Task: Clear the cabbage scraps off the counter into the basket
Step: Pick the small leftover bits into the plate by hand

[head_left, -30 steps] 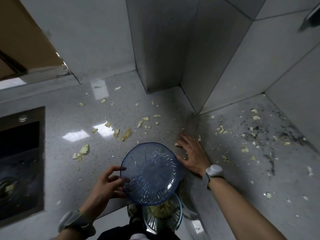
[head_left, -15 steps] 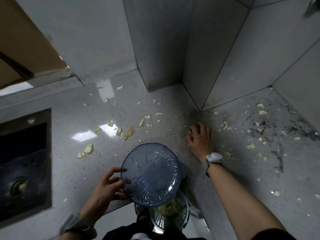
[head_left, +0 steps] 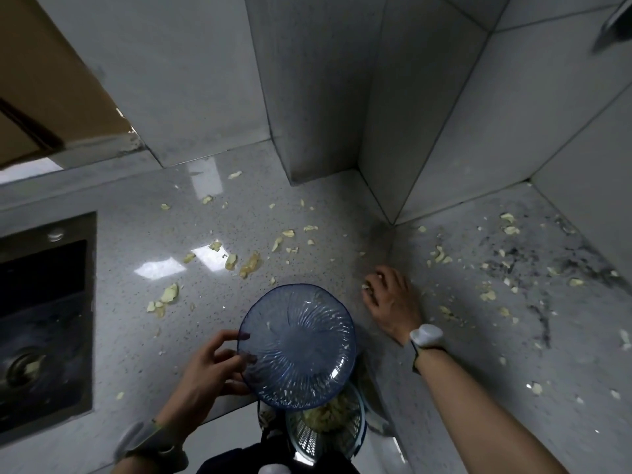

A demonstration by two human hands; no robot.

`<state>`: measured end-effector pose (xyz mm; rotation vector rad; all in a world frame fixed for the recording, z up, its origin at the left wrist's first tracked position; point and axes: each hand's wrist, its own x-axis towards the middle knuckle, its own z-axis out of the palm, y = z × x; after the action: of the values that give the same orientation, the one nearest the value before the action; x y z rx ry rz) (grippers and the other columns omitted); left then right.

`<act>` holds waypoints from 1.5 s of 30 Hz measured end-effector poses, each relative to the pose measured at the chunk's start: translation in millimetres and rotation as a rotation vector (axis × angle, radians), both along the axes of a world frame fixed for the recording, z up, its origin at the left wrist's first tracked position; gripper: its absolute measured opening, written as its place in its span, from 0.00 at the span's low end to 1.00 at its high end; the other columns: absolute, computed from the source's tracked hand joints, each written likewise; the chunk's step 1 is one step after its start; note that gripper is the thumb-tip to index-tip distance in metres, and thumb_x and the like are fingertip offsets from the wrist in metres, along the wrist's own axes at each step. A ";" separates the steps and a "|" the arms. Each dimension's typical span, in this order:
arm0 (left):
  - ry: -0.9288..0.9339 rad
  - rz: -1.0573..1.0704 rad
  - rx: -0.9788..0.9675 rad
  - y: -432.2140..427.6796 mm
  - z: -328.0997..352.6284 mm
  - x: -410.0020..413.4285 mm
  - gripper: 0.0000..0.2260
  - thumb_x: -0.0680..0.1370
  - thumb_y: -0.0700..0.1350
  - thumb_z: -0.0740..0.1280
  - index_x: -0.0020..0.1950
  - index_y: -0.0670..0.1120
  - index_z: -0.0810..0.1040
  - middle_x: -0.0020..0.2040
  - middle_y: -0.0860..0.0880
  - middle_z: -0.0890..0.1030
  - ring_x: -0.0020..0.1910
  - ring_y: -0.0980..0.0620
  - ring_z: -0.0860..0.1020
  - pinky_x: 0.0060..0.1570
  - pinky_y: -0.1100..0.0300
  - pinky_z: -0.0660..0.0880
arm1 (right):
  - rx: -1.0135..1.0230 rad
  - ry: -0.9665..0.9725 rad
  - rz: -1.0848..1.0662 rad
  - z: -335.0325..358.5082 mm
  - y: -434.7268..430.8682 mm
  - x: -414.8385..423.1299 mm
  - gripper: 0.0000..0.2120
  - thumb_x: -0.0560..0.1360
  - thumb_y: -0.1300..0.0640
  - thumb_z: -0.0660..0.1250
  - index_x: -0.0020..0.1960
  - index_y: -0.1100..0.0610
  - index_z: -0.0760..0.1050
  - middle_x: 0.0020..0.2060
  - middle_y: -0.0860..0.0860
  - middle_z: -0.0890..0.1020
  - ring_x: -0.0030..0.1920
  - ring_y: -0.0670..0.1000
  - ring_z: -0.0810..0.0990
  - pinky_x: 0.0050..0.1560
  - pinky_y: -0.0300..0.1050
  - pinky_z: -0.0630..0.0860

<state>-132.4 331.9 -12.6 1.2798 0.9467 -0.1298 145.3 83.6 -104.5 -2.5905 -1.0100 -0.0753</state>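
Right hand (head_left: 390,302) has pulled back toward the plate over the last half second. Its fingers are curled in, clenched over a few pale cabbage scraps (head_left: 366,286) against the counter (head_left: 119,302). Left hand (head_left: 208,367) grasps the blue glass plate (head_left: 297,347), fingers curled round its left rim. Basket (head_left: 325,432) sits just below the gripped plate, past the counter edge, with scraps heaped inside. More scraps lie scattered beyond both hands.

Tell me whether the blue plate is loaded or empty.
Almost empty. The blue plate, held at its edge by the left hand, carries only a few tiny pale bits; its ribbed glass is otherwise bare.
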 end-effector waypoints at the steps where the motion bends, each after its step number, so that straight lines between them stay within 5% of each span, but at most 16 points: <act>1: 0.001 0.000 0.002 0.0 0.2 -0.7 0.14 0.78 0.33 0.68 0.61 0.46 0.79 0.50 0.36 0.85 0.43 0.33 0.83 0.41 0.42 0.84 | -0.010 -0.001 -0.011 3.0 0.8 1.2 0.08 0.76 0.54 0.68 0.52 0.58 0.79 0.55 0.59 0.77 0.51 0.61 0.76 0.49 0.56 0.76; 3: 0.003 -0.001 0.012 0.0 0.6 -3.2 0.14 0.78 0.33 0.67 0.61 0.46 0.79 0.49 0.36 0.85 0.41 0.34 0.84 0.40 0.44 0.83 | -0.022 0.005 -0.016 7.1 3.1 6.0 0.07 0.78 0.56 0.66 0.50 0.60 0.78 0.52 0.60 0.77 0.47 0.61 0.77 0.44 0.55 0.76; 6: 0.008 -0.001 0.020 -0.8 0.9 -9.1 0.13 0.79 0.32 0.66 0.61 0.46 0.79 0.49 0.37 0.85 0.39 0.36 0.83 0.40 0.43 0.83 | -0.286 -0.064 0.097 11.3 5.1 15.2 0.16 0.84 0.54 0.50 0.57 0.58 0.75 0.55 0.58 0.75 0.52 0.59 0.78 0.47 0.55 0.76; 9: 0.008 -0.004 0.027 -1.1 0.8 -14.2 0.13 0.79 0.32 0.67 0.61 0.46 0.79 0.49 0.37 0.85 0.37 0.38 0.83 0.41 0.43 0.83 | -0.215 -0.004 0.011 21.1 7.7 22.9 0.08 0.82 0.60 0.60 0.54 0.61 0.77 0.49 0.61 0.78 0.42 0.64 0.82 0.37 0.56 0.79; 12: 0.002 0.007 0.023 -0.4 -0.7 -16.8 0.13 0.80 0.33 0.67 0.61 0.46 0.79 0.49 0.36 0.85 0.38 0.37 0.83 0.41 0.43 0.84 | -0.232 0.071 -0.124 25.3 9.4 35.4 0.09 0.83 0.60 0.59 0.60 0.62 0.74 0.53 0.62 0.79 0.48 0.66 0.81 0.43 0.55 0.76; 15: -0.009 0.041 0.012 1.3 -2.8 -20.0 0.12 0.80 0.33 0.67 0.61 0.45 0.79 0.49 0.36 0.85 0.39 0.36 0.83 0.39 0.45 0.83 | 0.160 0.300 -0.454 29.0 13.9 39.8 0.09 0.82 0.59 0.62 0.53 0.65 0.76 0.46 0.65 0.82 0.44 0.63 0.81 0.41 0.51 0.72; 18: -0.013 0.068 0.008 4.8 -5.9 -21.3 0.12 0.79 0.34 0.68 0.61 0.45 0.79 0.49 0.35 0.84 0.38 0.36 0.83 0.39 0.44 0.84 | 0.698 0.758 -0.680 43.7 34.3 26.8 0.06 0.80 0.59 0.66 0.47 0.61 0.76 0.34 0.59 0.78 0.31 0.54 0.75 0.33 0.43 0.68; 20: -0.010 0.086 0.007 8.7 -7.3 -20.9 0.12 0.78 0.34 0.69 0.60 0.45 0.79 0.50 0.33 0.83 0.38 0.36 0.82 0.40 0.43 0.84 | 0.895 1.005 -0.655 56.1 56.7 5.9 0.04 0.80 0.61 0.67 0.46 0.58 0.75 0.30 0.54 0.73 0.25 0.49 0.69 0.25 0.38 0.66; 23: -0.012 0.103 0.001 10.9 -8.0 -13.4 0.12 0.78 0.33 0.69 0.60 0.44 0.78 0.52 0.31 0.81 0.37 0.38 0.81 0.39 0.45 0.84 | 0.884 1.119 -0.419 70.0 89.5 -33.5 0.05 0.78 0.60 0.69 0.45 0.55 0.74 0.29 0.51 0.73 0.23 0.45 0.69 0.22 0.38 0.66; 29: -0.034 0.126 -0.023 24.3 -1.8 -12.2 0.13 0.78 0.34 0.69 0.60 0.45 0.78 0.51 0.34 0.82 0.35 0.41 0.82 0.35 0.49 0.83 | 0.389 0.693 0.143 90.2 147.6 -102.5 0.06 0.78 0.53 0.68 0.44 0.54 0.76 0.36 0.49 0.81 0.34 0.43 0.77 0.36 0.39 0.73; 32: -0.047 0.165 -0.015 36.3 1.7 -18.8 0.12 0.78 0.33 0.70 0.60 0.44 0.78 0.48 0.35 0.81 0.32 0.43 0.81 0.33 0.51 0.82 | 0.088 0.543 0.424 96.6 160.1 -109.3 0.08 0.78 0.52 0.67 0.51 0.55 0.81 0.48 0.49 0.83 0.49 0.46 0.80 0.53 0.44 0.77; 34: -0.047 0.192 0.002 44.3 4.2 -24.9 0.13 0.77 0.32 0.70 0.60 0.43 0.78 0.46 0.35 0.80 0.32 0.43 0.79 0.32 0.52 0.81 | 0.065 0.476 0.497 100.9 167.5 -105.8 0.09 0.77 0.52 0.69 0.52 0.55 0.84 0.52 0.48 0.84 0.53 0.46 0.81 0.59 0.43 0.76; 37: -0.051 0.247 -0.002 59.6 7.5 -37.4 0.13 0.77 0.31 0.69 0.61 0.41 0.78 0.45 0.35 0.78 0.34 0.42 0.76 0.31 0.53 0.82 | 0.195 0.440 0.563 105.4 186.0 -98.5 0.06 0.76 0.55 0.71 0.48 0.57 0.85 0.48 0.50 0.86 0.48 0.46 0.83 0.54 0.41 0.79; 41: -0.051 0.308 0.010 81.6 11.5 -58.3 0.14 0.78 0.31 0.69 0.62 0.42 0.77 0.48 0.31 0.79 0.38 0.40 0.75 0.32 0.53 0.82 | 0.425 0.444 0.207 97.1 215.8 -72.2 0.06 0.78 0.56 0.70 0.46 0.57 0.82 0.45 0.52 0.83 0.46 0.50 0.81 0.50 0.47 0.78; 45: -0.026 0.389 0.026 106.4 10.7 -85.3 0.14 0.78 0.32 0.68 0.61 0.44 0.78 0.49 0.32 0.79 0.35 0.44 0.77 0.36 0.51 0.83 | 0.169 0.404 -0.264 65.3 238.4 -28.1 0.22 0.76 0.47 0.71 0.65 0.57 0.75 0.64 0.63 0.72 0.63 0.65 0.73 0.64 0.54 0.72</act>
<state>-217.7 438.3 -1.9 1.0964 1.1592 0.2028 117.2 322.0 -39.2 -2.4300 -0.4949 0.2734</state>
